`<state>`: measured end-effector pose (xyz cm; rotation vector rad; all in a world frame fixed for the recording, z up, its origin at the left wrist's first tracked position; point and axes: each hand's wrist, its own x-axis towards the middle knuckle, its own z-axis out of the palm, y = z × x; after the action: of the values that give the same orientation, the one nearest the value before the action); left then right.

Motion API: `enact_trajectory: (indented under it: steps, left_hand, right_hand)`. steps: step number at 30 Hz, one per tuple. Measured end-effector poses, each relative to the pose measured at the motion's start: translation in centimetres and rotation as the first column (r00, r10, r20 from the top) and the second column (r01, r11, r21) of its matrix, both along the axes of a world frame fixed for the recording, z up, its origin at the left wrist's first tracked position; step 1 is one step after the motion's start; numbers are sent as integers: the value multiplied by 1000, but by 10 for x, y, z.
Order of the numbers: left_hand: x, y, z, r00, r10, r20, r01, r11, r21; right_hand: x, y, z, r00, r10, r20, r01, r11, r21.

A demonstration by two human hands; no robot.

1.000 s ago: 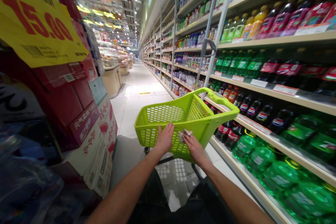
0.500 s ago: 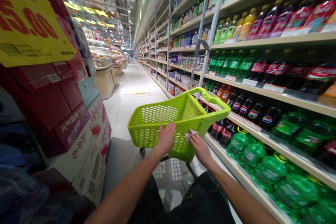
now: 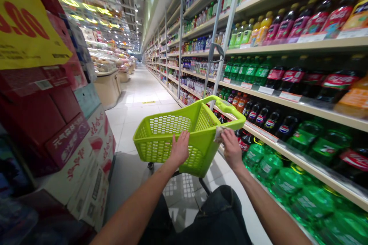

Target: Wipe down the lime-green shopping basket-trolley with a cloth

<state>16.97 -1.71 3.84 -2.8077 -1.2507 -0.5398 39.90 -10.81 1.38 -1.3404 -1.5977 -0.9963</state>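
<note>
A lime-green plastic shopping cart (image 3: 201, 157) with perforated sides stands before me, its handle end toward the right. My left hand (image 3: 180, 149) is at the near side of its basket, the fingers reaching up to the top rim and holding there. In my right hand (image 3: 231, 148) is a small crumpled whitish cloth (image 3: 219, 134), pinched by the fingers and pressed to the basket's outer corner under the handle (image 3: 230, 108). Part of the cloth is hidden by the fingers.
Tall shelves (image 3: 287, 99) with soft drink bottles line the right, close to the cart. Stacked cartons (image 3: 86, 153) with a yellow price sign (image 3: 31, 26) stand at left. A tiled aisle (image 3: 140, 84) runs ahead past display counters (image 3: 106, 88).
My right hand has moved up and right with the cloth, from the basket's side to the corner below the handle. My left hand stays at the rim. The view has shifted slightly right.
</note>
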Motion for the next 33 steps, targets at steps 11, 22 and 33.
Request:
enact_trajectory:
  steps: [11,22,33]
  left_hand:
    - [0,-2,-3,999,37,-36,-37,999,-18]
    - [0,-6,-10,999,21,47,-20,999,-33]
    - [-14,-6,-6,997,-62,51,66,995,-72]
  right_hand:
    - [-25,9,-30,978,136,159,-100,971,-217]
    - [23,23,67,983,-144,-111,130,983,-127]
    - [3,49,90,977,-118,177,193,843,-502]
